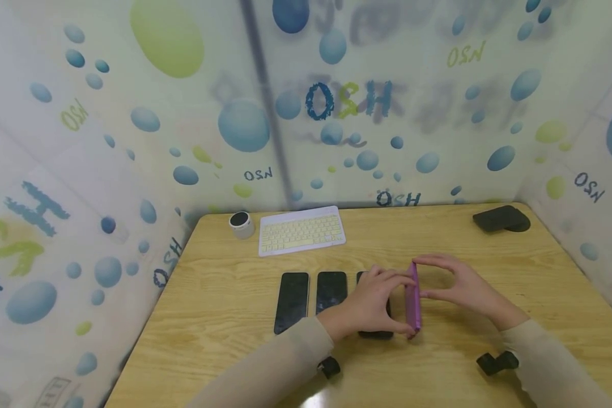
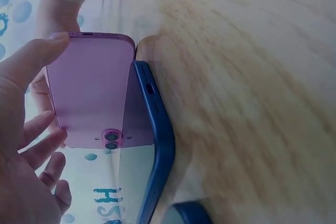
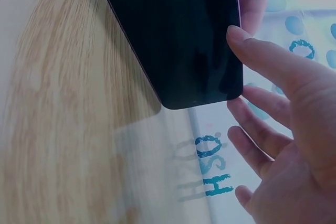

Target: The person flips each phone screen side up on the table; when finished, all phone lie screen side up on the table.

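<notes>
A purple smartphone (image 1: pixel 413 300) stands tilted up on its long edge over the table. My left hand (image 1: pixel 369 303) grips it, thumb at the near end and fingers at the far end. Its purple back with two camera lenses (image 2: pixel 111 141) faces the left wrist view. The right hand (image 1: pixel 464 289) holds the far part, with thumb and index finger at the edge and corner beside the black screen (image 3: pixel 178 40). Below the left hand lies a dark-screened phone (image 1: pixel 376 335), partly hidden; a blue phone edge (image 2: pixel 164 135) shows in the left wrist view.
Two more phones lie flat in the row: a left one (image 1: pixel 292 303) and a middle one (image 1: pixel 331 288). Behind them are a white keyboard (image 1: pixel 302 231) and a small white cylinder (image 1: pixel 242 225) with a dark top. Black flat objects (image 1: pixel 500 219) lie at the back right.
</notes>
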`<state>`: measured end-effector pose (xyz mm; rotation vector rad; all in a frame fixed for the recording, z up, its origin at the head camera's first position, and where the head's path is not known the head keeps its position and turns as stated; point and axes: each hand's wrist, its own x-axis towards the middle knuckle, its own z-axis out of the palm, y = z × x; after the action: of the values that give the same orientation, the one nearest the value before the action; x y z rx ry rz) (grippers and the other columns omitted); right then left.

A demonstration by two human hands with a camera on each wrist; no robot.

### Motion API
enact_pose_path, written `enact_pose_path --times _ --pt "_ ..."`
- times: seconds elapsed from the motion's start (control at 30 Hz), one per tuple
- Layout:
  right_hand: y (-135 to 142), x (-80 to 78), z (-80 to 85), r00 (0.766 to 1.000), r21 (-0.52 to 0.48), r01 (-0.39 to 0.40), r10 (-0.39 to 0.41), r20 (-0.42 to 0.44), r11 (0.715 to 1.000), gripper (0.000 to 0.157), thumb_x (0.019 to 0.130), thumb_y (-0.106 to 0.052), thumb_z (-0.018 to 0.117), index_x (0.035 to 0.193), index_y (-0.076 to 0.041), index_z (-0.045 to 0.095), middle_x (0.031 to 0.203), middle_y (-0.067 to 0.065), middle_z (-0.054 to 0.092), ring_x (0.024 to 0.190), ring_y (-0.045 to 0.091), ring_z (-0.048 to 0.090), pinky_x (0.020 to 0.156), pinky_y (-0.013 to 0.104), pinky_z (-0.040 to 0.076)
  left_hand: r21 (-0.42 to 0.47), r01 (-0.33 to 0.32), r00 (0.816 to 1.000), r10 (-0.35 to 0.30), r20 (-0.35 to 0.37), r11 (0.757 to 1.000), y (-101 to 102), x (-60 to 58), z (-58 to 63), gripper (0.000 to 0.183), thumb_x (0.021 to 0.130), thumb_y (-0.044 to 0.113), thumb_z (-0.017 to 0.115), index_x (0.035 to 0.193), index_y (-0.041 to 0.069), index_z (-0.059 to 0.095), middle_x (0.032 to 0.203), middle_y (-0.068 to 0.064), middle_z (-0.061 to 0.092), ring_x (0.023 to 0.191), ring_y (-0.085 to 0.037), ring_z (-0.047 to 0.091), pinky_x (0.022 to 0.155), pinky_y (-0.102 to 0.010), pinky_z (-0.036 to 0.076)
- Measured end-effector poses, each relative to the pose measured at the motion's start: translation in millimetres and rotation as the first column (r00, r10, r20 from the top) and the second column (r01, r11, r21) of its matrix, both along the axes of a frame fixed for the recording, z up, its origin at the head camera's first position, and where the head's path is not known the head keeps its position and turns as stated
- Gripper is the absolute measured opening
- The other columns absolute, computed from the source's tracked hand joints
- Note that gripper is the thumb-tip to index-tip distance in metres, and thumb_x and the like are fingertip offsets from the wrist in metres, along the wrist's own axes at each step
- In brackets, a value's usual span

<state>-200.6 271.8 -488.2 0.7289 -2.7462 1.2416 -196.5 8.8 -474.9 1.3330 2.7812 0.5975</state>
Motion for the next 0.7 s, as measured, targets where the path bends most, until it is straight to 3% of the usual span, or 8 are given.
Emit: enact_pose_path --times 0.23,0.5,0.7 --pt "-7 -0.4 2.0 0.999 0.004 -0.006 0.007 -0.049 1.0 0.066 0.081 -0.025 0.089 0.141 -0.014 0.063 0.143 0.01 0.062 0.132 0.026 0.05 0.103 0.068 0.041 -0.001 -0.006 1.0 0.006 -0.007 1.0 -4 1.0 3.3 0.093 0.072 0.069 0.083 0.15 0.029 0.051 0.159 0.01 0.046 0.126 -0.009 0.044 0.104 -0.027 0.04" --pt "-8 -3.9 -0.1 1.0 -0.039 -0.004 0.005 0.021 0.999 0.071 0.082 -0.026 0.088 0.144 -0.011 0.058 0.144 0.007 0.062 0.135 0.022 0.048 0.108 0.073 0.033 0.017 -0.012 1.0 0.012 0.007 1.0 -9 0.3 2.0 0.093 0.073 0.066 0.085 0.151 0.029 0.05 0.161 0.009 0.044 0.128 -0.012 0.043 0.106 -0.03 0.041" --pt "-7 -8.6 -8.1 0.998 -0.024 -0.007 0.009 0.058 1.0 0.07 0.082 -0.032 0.088 0.143 -0.015 0.059 0.143 0.007 0.062 0.136 0.037 0.05 0.109 0.073 0.032 0.025 -0.004 1.0 0.005 -0.008 1.0 -11 0.6 1.3 0.092 0.074 0.065 0.084 0.151 0.027 0.051 0.161 0.009 0.044 0.13 -0.012 0.043 0.108 -0.031 0.041"
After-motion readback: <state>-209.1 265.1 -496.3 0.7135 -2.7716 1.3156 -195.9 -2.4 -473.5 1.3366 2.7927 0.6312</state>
